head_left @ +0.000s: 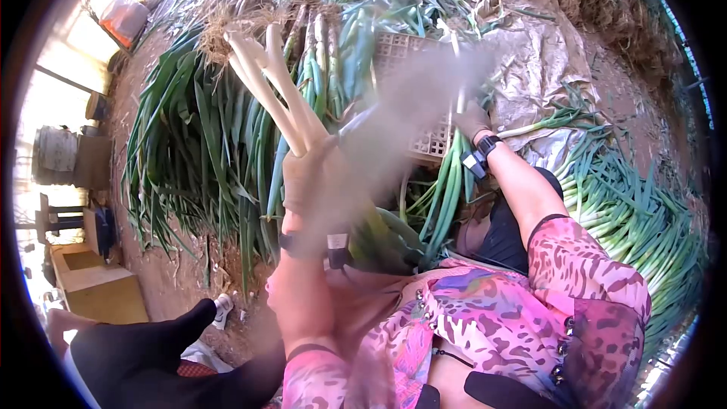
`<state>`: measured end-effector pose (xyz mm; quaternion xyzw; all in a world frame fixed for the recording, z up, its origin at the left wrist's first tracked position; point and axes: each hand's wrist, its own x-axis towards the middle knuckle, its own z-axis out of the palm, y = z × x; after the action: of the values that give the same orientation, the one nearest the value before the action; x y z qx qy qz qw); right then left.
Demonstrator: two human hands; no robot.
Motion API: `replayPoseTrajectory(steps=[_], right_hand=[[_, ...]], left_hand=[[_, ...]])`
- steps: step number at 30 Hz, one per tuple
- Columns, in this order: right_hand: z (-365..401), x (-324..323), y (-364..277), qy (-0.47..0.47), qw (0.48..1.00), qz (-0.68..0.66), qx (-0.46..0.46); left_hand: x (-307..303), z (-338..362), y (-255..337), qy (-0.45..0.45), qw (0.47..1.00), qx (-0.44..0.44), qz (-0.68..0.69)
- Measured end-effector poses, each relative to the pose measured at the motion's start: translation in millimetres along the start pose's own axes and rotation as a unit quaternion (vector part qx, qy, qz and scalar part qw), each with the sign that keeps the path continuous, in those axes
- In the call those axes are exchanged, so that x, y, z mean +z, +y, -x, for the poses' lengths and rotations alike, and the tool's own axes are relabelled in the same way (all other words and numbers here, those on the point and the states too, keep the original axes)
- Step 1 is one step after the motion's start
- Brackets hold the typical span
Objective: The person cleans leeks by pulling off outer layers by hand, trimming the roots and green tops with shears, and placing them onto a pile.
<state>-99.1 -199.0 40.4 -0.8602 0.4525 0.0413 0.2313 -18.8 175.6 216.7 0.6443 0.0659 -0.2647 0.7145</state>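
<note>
Several white-stemmed green onions [273, 83] stand clasped in the left hand [307, 178] above the pile [189, 144], bunching seemingly under way, while the right hand [473, 120], its grip too blurred to tell, rests by the crate [401, 49]; adding another stalk would call for aligned ends.

Farm shed, dirt floor [170, 276], heaped scallions [197, 144]

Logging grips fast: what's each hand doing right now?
Left hand: closed on long white-stalked green onions.
Right hand: blurred, grip cannot be told.
</note>
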Motion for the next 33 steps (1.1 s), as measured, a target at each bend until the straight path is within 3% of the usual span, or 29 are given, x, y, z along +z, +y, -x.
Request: replayPoseTrajectory(steps=[1, 2, 4, 6, 8, 10, 11, 14, 16, 23, 26, 27, 28, 29, 31, 33], right_hand=[[9, -7, -8, 0.015, 0.997, -0.053, -0.054], [4, -9, -12, 0.008, 0.996, -0.067, -0.051], [48, -17, -45, 0.040, 0.960, -0.231, -0.156], [100, -39, -83, -0.017, 0.955, -0.233, -0.185], [148, -40, -109, -0.038, 0.924, -0.272, -0.265], [184, -42, -134, -0.041, 0.918, -0.255, -0.302], [191, -43, -148, -0.042, 0.908, -0.235, -0.344], [214, -30, -179, -0.027, 0.838, -0.345, -0.423], [216, -23, -186, -0.019, 0.822, -0.331, -0.463], [213, 21, -183, 0.005, 0.756, -0.240, -0.610], [203, -20, -181, 0.066, 0.694, -0.222, -0.681], [188, -27, -186, 0.123, 0.700, -0.288, -0.642], [177, -44, -187, 0.120, 0.771, -0.277, -0.561], [161, -64, -191, 0.123, 0.803, -0.294, -0.504], [121, -115, -213, 0.015, 0.771, -0.347, -0.534], [102, -149, -233, -0.106, 0.747, -0.348, -0.556]], left_hand=[[2, -1, -1, 0.004, 1.000, 0.003, 0.007], [3, -3, -1, 0.011, 1.000, 0.008, 0.014], [8, -4, 3, 0.019, 0.999, 0.024, 0.031], [21, 2, 10, 0.027, 0.997, 0.048, 0.046], [33, 26, 26, -0.037, 0.985, 0.168, -0.015], [34, 22, 26, -0.054, 0.976, 0.206, -0.053], [32, 16, 21, -0.056, 0.968, 0.231, -0.076], [24, 9, 25, -0.049, 0.939, 0.297, -0.168], [19, 20, 45, -0.031, 0.908, 0.345, -0.236], [2, 37, 64, -0.039, 0.960, 0.259, -0.098], [-8, 30, 57, -0.063, 0.978, 0.191, -0.062], [4, 48, 72, -0.064, 0.981, 0.168, -0.071], [0, 41, 64, -0.084, 0.983, 0.157, -0.051], [-9, 29, 49, -0.105, 0.984, 0.143, -0.033], [-16, 12, 25, -0.171, 0.978, 0.115, 0.029], [-13, 2, 10, -0.206, 0.966, 0.145, -0.058]])
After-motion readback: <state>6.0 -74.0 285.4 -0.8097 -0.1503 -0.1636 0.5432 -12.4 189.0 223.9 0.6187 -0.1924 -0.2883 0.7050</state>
